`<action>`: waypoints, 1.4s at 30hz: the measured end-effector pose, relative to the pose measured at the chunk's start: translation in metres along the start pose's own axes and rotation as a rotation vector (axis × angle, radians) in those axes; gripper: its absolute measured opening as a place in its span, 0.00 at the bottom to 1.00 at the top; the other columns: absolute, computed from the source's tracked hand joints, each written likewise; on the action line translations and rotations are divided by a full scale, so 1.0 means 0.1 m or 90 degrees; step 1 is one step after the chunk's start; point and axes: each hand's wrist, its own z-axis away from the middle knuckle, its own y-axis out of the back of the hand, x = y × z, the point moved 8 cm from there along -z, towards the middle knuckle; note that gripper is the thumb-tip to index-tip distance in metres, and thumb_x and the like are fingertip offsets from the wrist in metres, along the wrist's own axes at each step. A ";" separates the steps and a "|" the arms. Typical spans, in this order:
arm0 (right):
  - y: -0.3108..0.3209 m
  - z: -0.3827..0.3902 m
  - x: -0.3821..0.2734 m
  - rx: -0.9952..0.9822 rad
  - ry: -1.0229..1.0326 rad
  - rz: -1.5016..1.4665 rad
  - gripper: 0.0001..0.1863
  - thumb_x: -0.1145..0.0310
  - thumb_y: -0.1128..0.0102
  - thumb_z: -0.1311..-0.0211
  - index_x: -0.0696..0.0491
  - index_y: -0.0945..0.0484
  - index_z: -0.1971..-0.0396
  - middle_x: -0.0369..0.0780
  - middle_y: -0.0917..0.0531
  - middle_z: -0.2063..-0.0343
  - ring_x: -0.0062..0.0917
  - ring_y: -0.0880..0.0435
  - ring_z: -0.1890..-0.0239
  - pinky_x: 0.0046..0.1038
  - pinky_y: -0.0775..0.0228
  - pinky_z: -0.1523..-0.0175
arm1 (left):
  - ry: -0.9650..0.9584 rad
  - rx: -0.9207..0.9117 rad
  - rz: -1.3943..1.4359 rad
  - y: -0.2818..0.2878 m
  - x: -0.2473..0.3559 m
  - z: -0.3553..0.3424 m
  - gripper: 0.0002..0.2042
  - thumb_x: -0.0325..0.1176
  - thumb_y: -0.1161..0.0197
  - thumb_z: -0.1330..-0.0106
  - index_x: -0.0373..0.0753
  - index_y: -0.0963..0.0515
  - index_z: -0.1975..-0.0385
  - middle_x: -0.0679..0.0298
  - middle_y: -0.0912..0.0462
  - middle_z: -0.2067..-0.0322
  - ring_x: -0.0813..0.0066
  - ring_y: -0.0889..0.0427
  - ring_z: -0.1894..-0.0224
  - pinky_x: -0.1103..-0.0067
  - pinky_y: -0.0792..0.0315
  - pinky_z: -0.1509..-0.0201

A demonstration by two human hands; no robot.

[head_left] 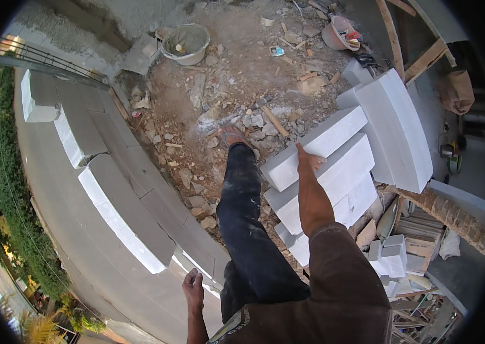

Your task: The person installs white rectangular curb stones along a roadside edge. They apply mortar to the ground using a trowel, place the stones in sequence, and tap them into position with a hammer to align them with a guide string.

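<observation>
My right arm reaches forward to a stack of white building blocks. My right hand (pixel 309 160) lies across the top white block (pixel 340 128), thumb toward its far edge and fingers at its near edge. Another white block (pixel 337 172) lies directly beneath it. Low on the left, my left hand (pixel 192 285) hangs with its fingers curled, near the block wall (pixel 165 221), and nothing shows in it. My foot (pixel 234 136) stands on the rubble between wall and stack.
Larger white blocks (pixel 397 126) lean at the stack's right. A grey mortar tub (pixel 193 55) and a pinkish bucket (pixel 340 32) stand at the far side. A wooden-handled hammer (pixel 275 119) lies among broken stones. Timber poles (pixel 391 40) rise at the upper right.
</observation>
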 end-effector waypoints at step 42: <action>3.71 2.76 0.77 -0.521 0.473 -0.267 0.56 0.37 0.35 0.49 0.60 0.42 0.28 0.55 0.30 0.41 0.47 0.25 0.40 0.47 0.27 0.43 | 0.014 -0.851 0.480 -2.48 3.06 0.72 0.48 0.67 0.33 0.41 0.36 0.35 0.28 0.48 0.25 0.37 0.58 0.21 0.40 0.66 0.25 0.39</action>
